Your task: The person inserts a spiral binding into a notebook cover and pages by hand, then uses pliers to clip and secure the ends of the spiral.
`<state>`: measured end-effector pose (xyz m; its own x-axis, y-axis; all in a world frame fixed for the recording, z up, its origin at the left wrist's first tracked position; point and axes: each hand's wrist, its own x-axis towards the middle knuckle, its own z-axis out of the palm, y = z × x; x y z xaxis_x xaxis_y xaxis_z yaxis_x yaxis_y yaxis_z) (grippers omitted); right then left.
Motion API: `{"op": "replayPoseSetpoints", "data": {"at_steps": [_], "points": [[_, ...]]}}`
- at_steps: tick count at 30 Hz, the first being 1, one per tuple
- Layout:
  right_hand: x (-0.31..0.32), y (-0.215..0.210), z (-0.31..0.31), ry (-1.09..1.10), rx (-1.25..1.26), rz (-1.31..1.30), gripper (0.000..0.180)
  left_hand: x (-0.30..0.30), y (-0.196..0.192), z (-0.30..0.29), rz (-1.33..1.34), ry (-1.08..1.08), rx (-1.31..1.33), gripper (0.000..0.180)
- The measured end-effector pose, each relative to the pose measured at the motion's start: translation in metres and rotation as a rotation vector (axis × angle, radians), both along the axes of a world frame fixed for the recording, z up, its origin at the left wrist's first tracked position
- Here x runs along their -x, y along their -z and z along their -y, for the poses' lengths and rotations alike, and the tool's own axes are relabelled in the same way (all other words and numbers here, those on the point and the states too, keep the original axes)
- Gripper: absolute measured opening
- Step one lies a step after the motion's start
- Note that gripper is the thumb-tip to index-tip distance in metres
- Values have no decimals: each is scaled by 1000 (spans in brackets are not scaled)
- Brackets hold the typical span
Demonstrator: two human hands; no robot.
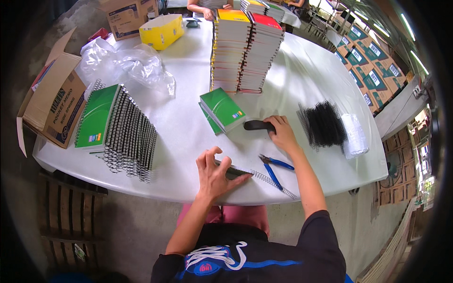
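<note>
While an open cardboard box [63,106] stands at the table's left end, a stack of green notebooks [99,120] sits just beside it, black wire bristling along the side. Behind lie a clear plastic bag [141,70] and a yellow box [161,33].

Toward the middle, the left hand [216,175] grips a dark strip [236,173], probably a notebook seen edge-on, its fingers bent over it and its thumb reaching toward the right end. This strip lies near the table's front edge, and a wire coil [273,181] trails from its right end. Beyond are loose green notebooks [222,111] and two tall stacks, one topped yellow [231,52], the other red [264,52].

Farther right, the right hand [281,132] closes round one end of a black curved tool [257,125]; its purpose is unclear. Blue-handled pliers [276,170] lie open nearby, one handle close to the coil. A heap of black coils [325,125] and a white wrapped bundle [355,137] finish the row.

The step in hand seems to be working the coil along the strip. Steady left fingers, a coil kept straight in line, and pliers moved clear would help; forcing it could bend the wire or tear the holes, if there are any.
</note>
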<state>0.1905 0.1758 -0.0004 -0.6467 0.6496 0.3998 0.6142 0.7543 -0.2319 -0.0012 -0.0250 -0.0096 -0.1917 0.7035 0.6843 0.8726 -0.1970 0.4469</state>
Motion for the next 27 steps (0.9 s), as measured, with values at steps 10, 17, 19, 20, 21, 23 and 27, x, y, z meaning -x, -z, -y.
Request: {"op": "replayPoseSetpoints", "data": {"at_steps": [10,17,19,20,21,23,27], "points": [[10,4,87,-298,1039,-549,27,10,-1,5,56,75,39,56],[14,-30,81,-225,716,-409,24,12,-1,-2,60,82,3,59],[14,-41,91,-561,974,-705,24,14,-4,-4,64,90,-1,58],[19,-47,97,-544,840,-569,25,15,-2,-1,62,95,11,58],[21,-49,101,-525,706,-434,26,15,-1,1,59,99,23,58],[22,-32,83,-175,799,-249,28,12,-4,0,65,103,32,57],[29,-39,106,-619,711,-603,25,18,1,1,96,159,64,58]]}}
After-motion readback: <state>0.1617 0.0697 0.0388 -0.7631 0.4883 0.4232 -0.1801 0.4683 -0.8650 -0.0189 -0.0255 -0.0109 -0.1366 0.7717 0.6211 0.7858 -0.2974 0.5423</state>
